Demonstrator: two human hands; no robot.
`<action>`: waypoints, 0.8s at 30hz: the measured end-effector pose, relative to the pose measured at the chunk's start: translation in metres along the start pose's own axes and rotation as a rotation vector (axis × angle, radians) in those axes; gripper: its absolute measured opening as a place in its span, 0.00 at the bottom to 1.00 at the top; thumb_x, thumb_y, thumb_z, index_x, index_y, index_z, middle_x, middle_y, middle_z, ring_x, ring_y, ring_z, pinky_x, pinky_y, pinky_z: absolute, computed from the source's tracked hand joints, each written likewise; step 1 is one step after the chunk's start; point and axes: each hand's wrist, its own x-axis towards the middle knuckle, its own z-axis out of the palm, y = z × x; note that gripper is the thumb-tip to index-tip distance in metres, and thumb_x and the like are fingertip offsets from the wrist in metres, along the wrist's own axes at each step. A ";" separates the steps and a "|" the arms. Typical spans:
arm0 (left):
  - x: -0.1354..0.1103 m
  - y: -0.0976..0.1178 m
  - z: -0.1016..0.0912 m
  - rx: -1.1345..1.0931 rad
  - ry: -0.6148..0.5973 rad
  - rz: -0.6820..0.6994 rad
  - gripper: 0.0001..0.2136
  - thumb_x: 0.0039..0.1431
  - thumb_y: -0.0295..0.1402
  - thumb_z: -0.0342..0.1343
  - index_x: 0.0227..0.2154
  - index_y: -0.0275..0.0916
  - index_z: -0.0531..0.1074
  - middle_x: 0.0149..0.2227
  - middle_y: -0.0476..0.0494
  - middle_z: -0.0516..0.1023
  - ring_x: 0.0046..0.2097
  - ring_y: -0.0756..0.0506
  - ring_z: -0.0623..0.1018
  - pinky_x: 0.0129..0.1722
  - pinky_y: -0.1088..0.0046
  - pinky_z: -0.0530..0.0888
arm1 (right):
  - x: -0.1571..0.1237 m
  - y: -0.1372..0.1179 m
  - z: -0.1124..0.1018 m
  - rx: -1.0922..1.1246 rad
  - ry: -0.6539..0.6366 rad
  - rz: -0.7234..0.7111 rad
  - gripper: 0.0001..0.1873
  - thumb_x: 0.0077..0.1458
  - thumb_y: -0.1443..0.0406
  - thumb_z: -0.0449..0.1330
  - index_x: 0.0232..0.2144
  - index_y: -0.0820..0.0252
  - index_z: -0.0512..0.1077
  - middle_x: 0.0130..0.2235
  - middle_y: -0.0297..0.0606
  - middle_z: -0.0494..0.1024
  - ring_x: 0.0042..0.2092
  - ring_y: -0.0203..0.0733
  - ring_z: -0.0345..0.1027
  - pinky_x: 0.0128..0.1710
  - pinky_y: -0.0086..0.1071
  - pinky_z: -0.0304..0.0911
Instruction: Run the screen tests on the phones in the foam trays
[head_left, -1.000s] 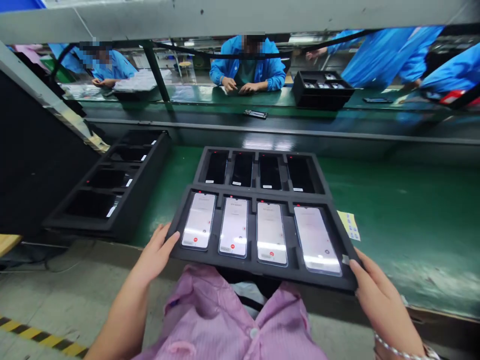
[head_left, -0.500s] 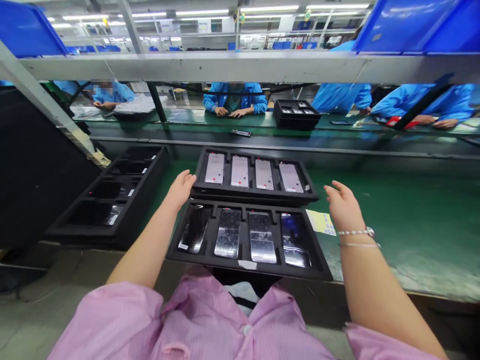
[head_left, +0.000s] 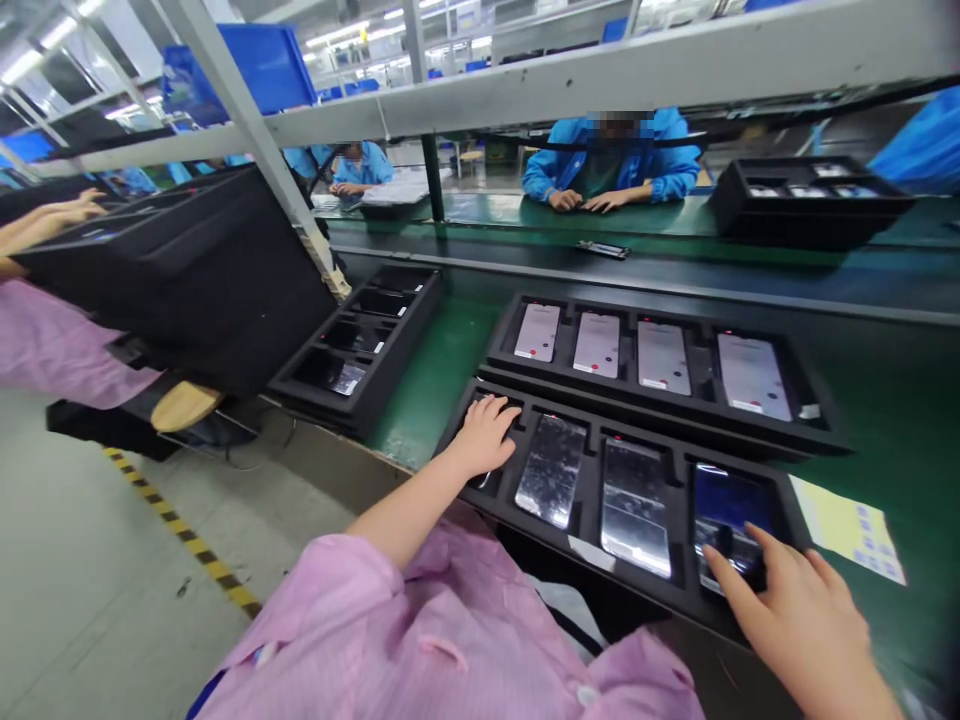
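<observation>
Far left, a co-worker's hands (head_left: 64,208) rest on a black case (head_left: 172,280), well apart from the work I'm watching. Next comes a black foam tray (head_left: 397,310) on the green conveyor belt (head_left: 439,380). The left hand (head_left: 484,437) sits palm down, fingers spread, over the leftmost phone (head_left: 480,480) in the near foam tray (head_left: 637,437); I can't tell whether it has hold. Two screen-dark phones (head_left: 551,470) lie between the hands, their long axes running away from the wearer, tilted in this view. The right hand (head_left: 795,630) is nearer the rightmost phone (head_left: 731,525), fingers extended, tips on it, grip unclear. Beyond lies a far foam tray (head_left: 652,310) of lit phones (head_left: 664,358); a yellow label sheet (head_left: 847,530) sits right.
</observation>
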 end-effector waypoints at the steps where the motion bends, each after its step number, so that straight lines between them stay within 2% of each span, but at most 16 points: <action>1: 0.001 0.000 0.000 0.013 -0.006 -0.003 0.29 0.62 0.28 0.57 0.67 0.37 0.67 0.73 0.31 0.63 0.76 0.29 0.58 0.75 0.40 0.54 | 0.003 -0.004 0.000 0.005 0.021 0.023 0.46 0.57 0.35 0.45 0.56 0.63 0.75 0.52 0.62 0.79 0.63 0.78 0.65 0.59 0.73 0.63; 3: 0.001 0.000 -0.001 0.029 -0.016 -0.005 0.29 0.62 0.28 0.57 0.67 0.38 0.68 0.73 0.32 0.64 0.75 0.30 0.59 0.75 0.41 0.55 | 0.008 -0.010 -0.001 0.038 0.057 0.076 0.40 0.56 0.34 0.47 0.50 0.54 0.78 0.52 0.58 0.80 0.63 0.77 0.65 0.57 0.73 0.63; 5: -0.001 0.001 -0.003 0.040 -0.017 -0.007 0.28 0.61 0.27 0.57 0.66 0.37 0.69 0.72 0.32 0.65 0.75 0.31 0.60 0.75 0.44 0.56 | 0.012 -0.011 -0.002 0.089 0.076 0.130 0.35 0.55 0.34 0.49 0.43 0.50 0.79 0.46 0.55 0.82 0.60 0.75 0.68 0.55 0.70 0.65; 8: -0.004 0.007 -0.003 0.052 -0.006 -0.021 0.27 0.63 0.28 0.56 0.66 0.34 0.68 0.72 0.29 0.64 0.74 0.30 0.60 0.75 0.42 0.55 | 0.019 -0.012 -0.004 0.150 0.072 0.189 0.32 0.52 0.36 0.51 0.38 0.51 0.80 0.38 0.53 0.81 0.54 0.71 0.70 0.55 0.66 0.67; 10: -0.004 0.020 -0.002 0.054 0.001 -0.013 0.28 0.65 0.31 0.56 0.68 0.35 0.66 0.73 0.29 0.61 0.75 0.28 0.57 0.75 0.37 0.51 | 0.022 -0.013 -0.005 0.174 0.076 0.211 0.33 0.51 0.38 0.52 0.38 0.54 0.81 0.38 0.54 0.80 0.55 0.70 0.69 0.56 0.65 0.65; 13: 0.002 0.051 0.006 0.048 -0.002 0.136 0.27 0.67 0.36 0.58 0.68 0.42 0.66 0.74 0.35 0.61 0.76 0.30 0.54 0.76 0.37 0.45 | 0.022 -0.016 -0.006 0.162 0.070 0.246 0.34 0.53 0.39 0.51 0.40 0.57 0.81 0.39 0.53 0.81 0.57 0.69 0.68 0.57 0.63 0.65; 15: 0.009 0.072 0.014 0.049 -0.037 0.259 0.28 0.67 0.38 0.59 0.69 0.44 0.65 0.74 0.37 0.61 0.76 0.32 0.55 0.76 0.39 0.45 | 0.020 -0.019 -0.007 0.148 0.063 0.246 0.34 0.54 0.40 0.52 0.43 0.59 0.81 0.39 0.53 0.81 0.58 0.68 0.67 0.57 0.62 0.65; 17: 0.017 0.087 0.024 0.060 -0.102 0.292 0.30 0.67 0.37 0.59 0.70 0.43 0.63 0.75 0.35 0.59 0.76 0.31 0.55 0.76 0.39 0.47 | 0.016 -0.022 -0.011 0.132 0.060 0.224 0.33 0.56 0.42 0.53 0.47 0.61 0.80 0.41 0.54 0.81 0.59 0.68 0.67 0.59 0.63 0.63; 20: 0.027 0.095 0.038 0.066 -0.176 0.242 0.31 0.66 0.31 0.57 0.71 0.40 0.62 0.76 0.34 0.57 0.77 0.29 0.54 0.76 0.40 0.50 | 0.008 -0.035 -0.017 0.119 0.045 0.154 0.33 0.59 0.45 0.54 0.53 0.62 0.77 0.51 0.56 0.80 0.62 0.67 0.65 0.62 0.65 0.60; 24: 0.029 0.091 0.048 0.049 -0.186 0.229 0.31 0.65 0.24 0.51 0.71 0.39 0.61 0.77 0.34 0.55 0.78 0.31 0.51 0.77 0.41 0.49 | 0.003 -0.071 -0.019 0.166 -0.030 -0.016 0.32 0.62 0.48 0.55 0.58 0.64 0.72 0.61 0.58 0.74 0.67 0.67 0.60 0.68 0.68 0.51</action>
